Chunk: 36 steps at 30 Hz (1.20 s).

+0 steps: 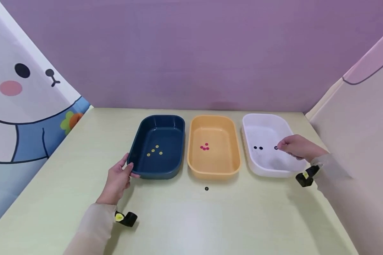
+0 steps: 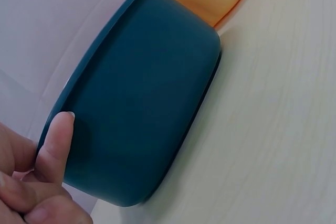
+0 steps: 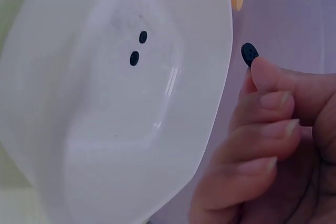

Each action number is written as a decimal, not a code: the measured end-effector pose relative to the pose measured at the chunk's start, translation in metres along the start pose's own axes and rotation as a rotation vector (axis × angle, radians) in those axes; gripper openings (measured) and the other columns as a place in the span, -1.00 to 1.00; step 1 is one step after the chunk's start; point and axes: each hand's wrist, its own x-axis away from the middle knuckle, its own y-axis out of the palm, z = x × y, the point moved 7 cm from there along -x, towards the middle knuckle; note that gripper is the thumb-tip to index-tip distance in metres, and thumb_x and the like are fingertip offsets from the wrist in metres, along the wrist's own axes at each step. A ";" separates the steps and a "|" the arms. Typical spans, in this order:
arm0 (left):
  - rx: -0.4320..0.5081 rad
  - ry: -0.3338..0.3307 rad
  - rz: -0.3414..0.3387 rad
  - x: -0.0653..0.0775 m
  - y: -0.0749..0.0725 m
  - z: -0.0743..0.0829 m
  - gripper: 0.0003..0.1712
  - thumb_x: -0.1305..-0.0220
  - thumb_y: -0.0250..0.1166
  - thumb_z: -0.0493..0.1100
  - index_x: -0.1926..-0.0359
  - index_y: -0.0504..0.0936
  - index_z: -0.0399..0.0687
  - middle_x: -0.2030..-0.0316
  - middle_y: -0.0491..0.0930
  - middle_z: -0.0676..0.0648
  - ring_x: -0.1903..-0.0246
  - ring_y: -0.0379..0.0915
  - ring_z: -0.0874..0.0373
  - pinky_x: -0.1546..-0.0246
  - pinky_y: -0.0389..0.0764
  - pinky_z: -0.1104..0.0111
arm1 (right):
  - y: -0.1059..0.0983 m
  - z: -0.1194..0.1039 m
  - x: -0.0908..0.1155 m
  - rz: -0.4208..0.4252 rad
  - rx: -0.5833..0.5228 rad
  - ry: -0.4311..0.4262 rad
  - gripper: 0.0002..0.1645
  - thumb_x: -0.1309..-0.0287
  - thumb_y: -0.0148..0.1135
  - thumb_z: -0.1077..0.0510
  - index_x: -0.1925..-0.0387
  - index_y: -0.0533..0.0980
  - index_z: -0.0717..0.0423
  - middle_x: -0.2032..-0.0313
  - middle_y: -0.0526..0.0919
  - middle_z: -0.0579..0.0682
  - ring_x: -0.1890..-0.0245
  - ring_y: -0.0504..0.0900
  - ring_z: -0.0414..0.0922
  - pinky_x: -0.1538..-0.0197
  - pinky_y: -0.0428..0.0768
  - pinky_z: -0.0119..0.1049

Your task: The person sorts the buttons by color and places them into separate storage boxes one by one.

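My right hand [image 1: 298,147] pinches a black button [image 3: 250,54] between thumb and fingertip, above the white tray [image 1: 272,173]. Two more black buttons [image 1: 260,148] lie on that tray's floor. With thumb over the rim and fingers against the outer wall, my left hand [image 1: 116,180] holds the near left corner of the dark blue tray [image 2: 142,87]. Several yellow buttons [image 1: 153,151] lie inside the blue tray. A single black button [image 1: 206,188] rests on the table in front of the middle tray.
Between the other two stands an orange tray [image 1: 214,174] with several pink-red buttons [image 1: 204,148] in it. All three trays stand side by side on the pale table [image 1: 178,219]. A purple cloth [image 1: 198,53] hangs behind, with printed cloth at both sides.
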 end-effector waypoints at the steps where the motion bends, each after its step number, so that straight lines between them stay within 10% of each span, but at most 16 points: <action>1: -0.003 -0.003 0.001 0.000 0.001 0.000 -0.34 -0.53 -0.12 -0.17 -0.52 -0.16 0.05 0.67 0.58 0.17 0.81 0.15 0.33 0.75 0.11 0.50 | -0.003 0.001 -0.001 -0.005 -0.004 0.009 -0.70 -0.30 0.00 0.27 0.12 0.41 0.51 0.67 0.25 -0.15 0.69 0.20 -0.28 0.59 0.22 -0.43; 36: 0.026 -0.014 0.004 -0.002 0.003 -0.002 -0.35 -0.53 -0.16 -0.17 -0.52 -0.17 0.06 0.69 0.57 0.19 0.83 0.11 0.34 0.76 0.10 0.52 | -0.009 0.022 -0.057 0.006 0.005 0.107 -0.64 -0.32 -0.03 0.25 0.03 0.35 0.53 0.70 0.28 -0.14 0.66 0.26 -0.25 0.55 0.31 -0.43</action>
